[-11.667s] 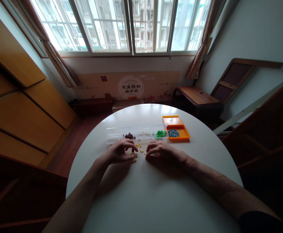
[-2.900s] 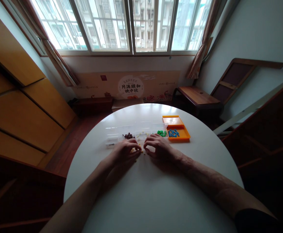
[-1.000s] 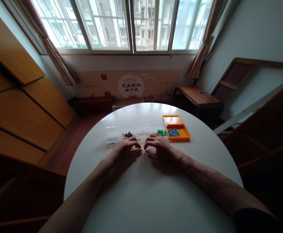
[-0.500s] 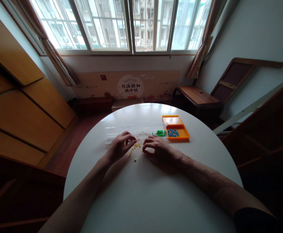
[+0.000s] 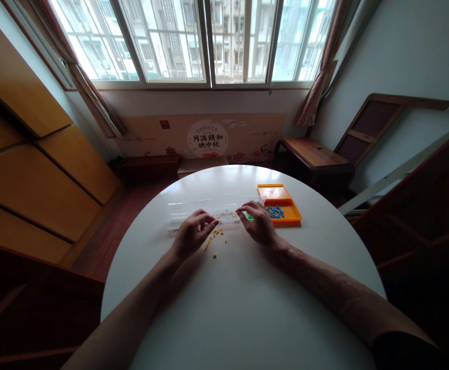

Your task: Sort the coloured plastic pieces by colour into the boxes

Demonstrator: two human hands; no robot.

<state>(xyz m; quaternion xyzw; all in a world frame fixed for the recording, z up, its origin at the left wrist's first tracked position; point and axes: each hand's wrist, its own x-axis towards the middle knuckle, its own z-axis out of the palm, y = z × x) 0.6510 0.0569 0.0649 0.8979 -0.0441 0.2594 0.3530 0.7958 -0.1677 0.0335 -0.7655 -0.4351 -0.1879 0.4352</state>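
So this looks like bead sorting, mid-way thru imo. Round white table (image 5: 247, 308), a clear divided box (image 5: 193, 206) at the far side w/ an orange tray (image 5: 291, 213) just right of it; blue beads (image 5: 274, 210) sit in the tray.

Left hand (image 5: 189, 234) is over the left part of the box, fingers curled w/ tips pinched together. Can't tell if there's a bead in there, too small. Right hand (image 5: 258, 223) is at the box's right end, fingertips bunched over the compartment w/ a bit of green stuff (image 5: 250, 217) peeking out under it. Same deal, can't tell if it's holding anything.

The yellow beads (image 5: 215, 236) are loose on the table just in front of the box, between the 2 hands, and a few pale ones (image 5: 228, 213) are already in a middle compartment.

Step in hand, prob: dropping pieces into compartments. Next move would need a fine pinch on the tiny yellow ones, they'd roll easy, so slow fingertips and aim at the right slot, not the neighbour.
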